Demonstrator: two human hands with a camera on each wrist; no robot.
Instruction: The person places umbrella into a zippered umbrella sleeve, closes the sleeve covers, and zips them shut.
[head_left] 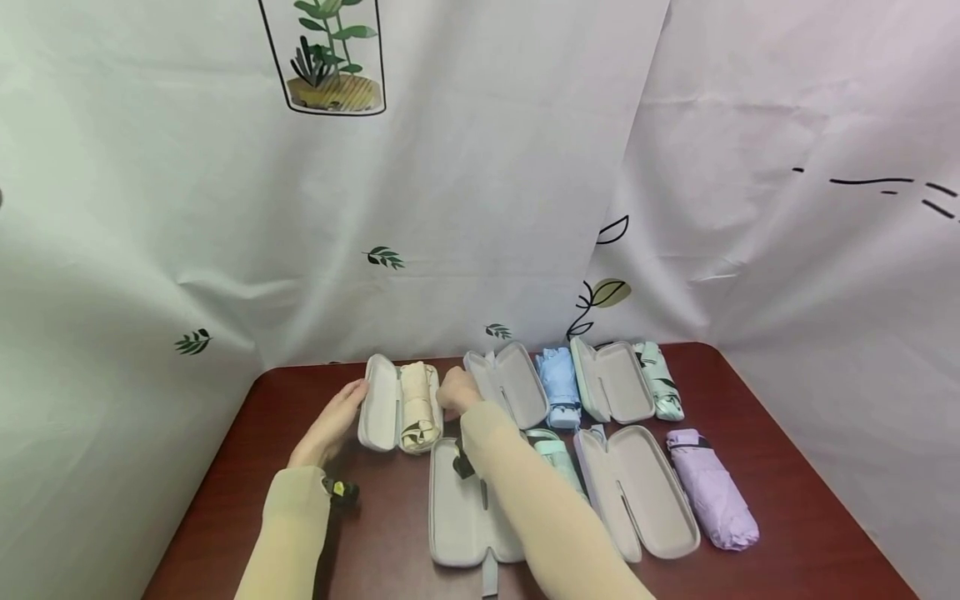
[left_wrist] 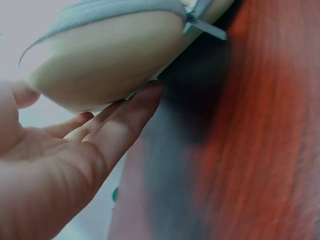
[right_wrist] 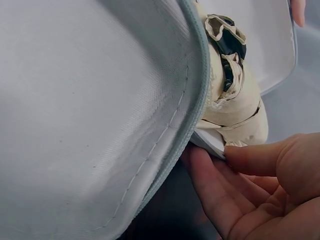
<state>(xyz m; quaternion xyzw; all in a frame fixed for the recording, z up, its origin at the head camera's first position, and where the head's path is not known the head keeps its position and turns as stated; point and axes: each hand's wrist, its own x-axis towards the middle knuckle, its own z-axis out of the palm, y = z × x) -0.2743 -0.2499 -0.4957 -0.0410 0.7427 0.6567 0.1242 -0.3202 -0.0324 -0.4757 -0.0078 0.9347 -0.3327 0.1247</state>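
Observation:
At the table's far left lies an open cream zip case [head_left: 381, 407], with a folded cream umbrella [head_left: 417, 398] in its right half. My left hand [head_left: 335, 422] is at the outer left side of the case. In the left wrist view, its nearly straight fingers [left_wrist: 122, 125] touch the smooth shell below the zip. On the opposite side, my right hand [head_left: 459, 392] pinches the rim of the umbrella's half between thumb and fingers, plainest in the right wrist view. The umbrella [right_wrist: 245, 117] rests there with its dark-patterned strap showing.
Right of the cream case stand several open grey-lined cases, including one at the back [head_left: 522, 383] and one in front [head_left: 457, 508], partly under my right forearm. Blue [head_left: 558, 383], mint [head_left: 660, 382] and purple [head_left: 711, 490] folded umbrellas lie among them. A fabric backdrop [head_left: 480, 183] hangs behind the table.

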